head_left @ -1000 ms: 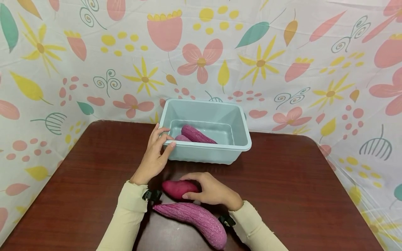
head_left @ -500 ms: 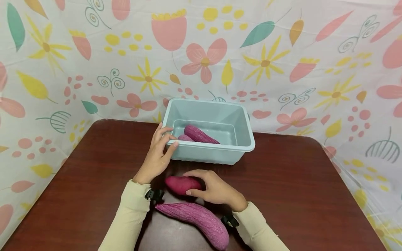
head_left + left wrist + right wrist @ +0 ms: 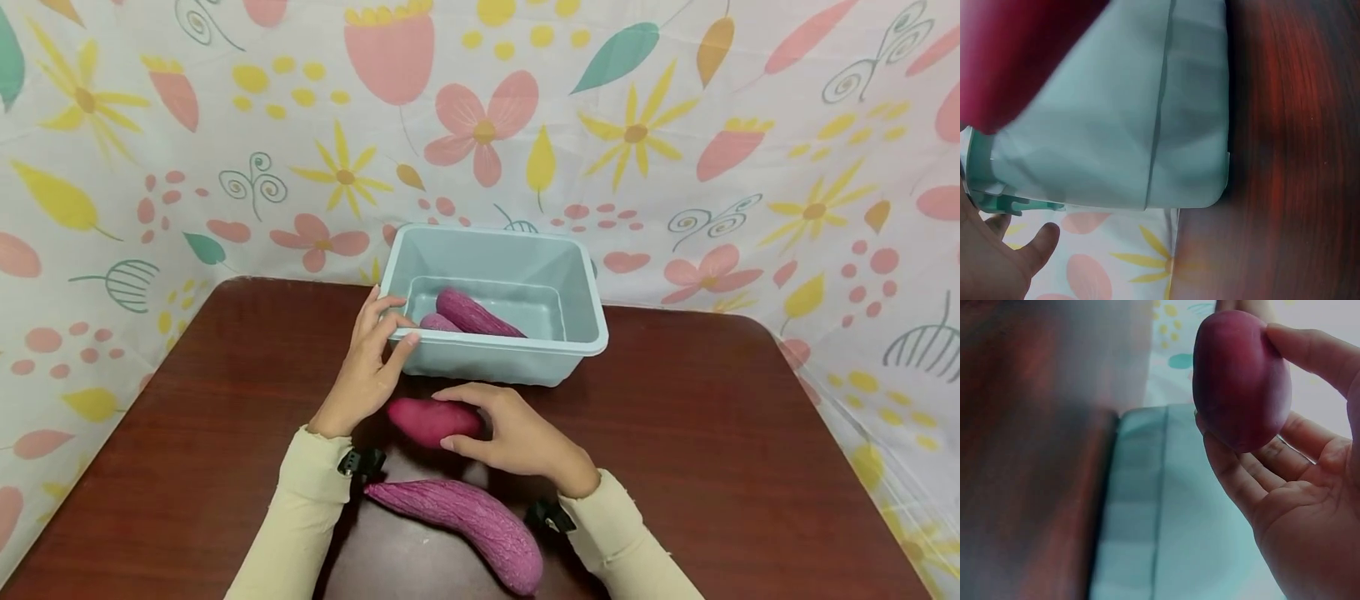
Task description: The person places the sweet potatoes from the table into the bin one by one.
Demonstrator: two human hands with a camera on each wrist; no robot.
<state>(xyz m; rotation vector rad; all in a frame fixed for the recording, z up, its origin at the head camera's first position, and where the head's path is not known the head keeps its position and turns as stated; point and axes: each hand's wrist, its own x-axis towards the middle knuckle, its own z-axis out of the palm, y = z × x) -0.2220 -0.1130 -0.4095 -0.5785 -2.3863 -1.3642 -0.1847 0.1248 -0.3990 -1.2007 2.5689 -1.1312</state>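
My right hand grips a smooth dark-red sweet potato between thumb and fingers, above the table in front of the bin. The right wrist view shows the same sweet potato pinched at its end. At the front left corner of the pale blue plastic bin, my left hand holds the rim, with fingers over the edge. Inside the bin lie a wrinkled purple long vegetable and a paler purple piece, partly hidden by the front wall.
A long, curved, wrinkled purple vegetable lies on the dark wooden table between my forearms. Directly behind the bin hangs a floral cloth. Black wrist straps sit on both sleeves.
My right hand has raised the sweet potato and moved it slightly forward, toward the bin. The left hand stays at the bin's corner. The head view has shifted a little.
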